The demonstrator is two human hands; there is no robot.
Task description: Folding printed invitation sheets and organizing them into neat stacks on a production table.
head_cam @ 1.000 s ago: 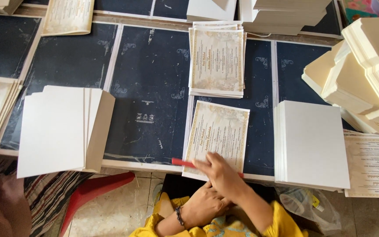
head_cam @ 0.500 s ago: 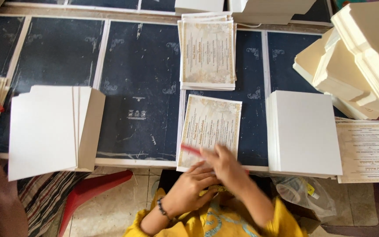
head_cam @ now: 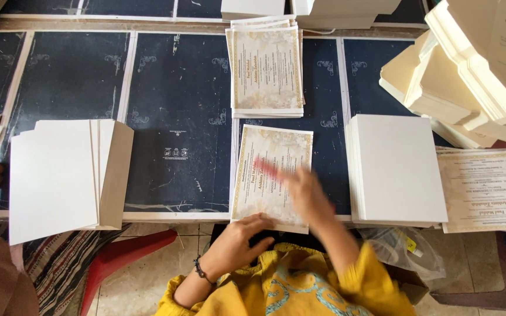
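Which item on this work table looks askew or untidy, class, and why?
The cream stack at the upper right: its pieces are fanned and tilted, not squared like the white card stack. The printed sheet under the left hand and the blurred right hand also sits slightly rotated. Nothing looks spilled or torn.

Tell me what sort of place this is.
Probably a small print-finishing or invitation-card workshop. A stack of printed cards lies on the dark work table, plain white board stacks sit alongside, and cream folded covers are piled at the right.
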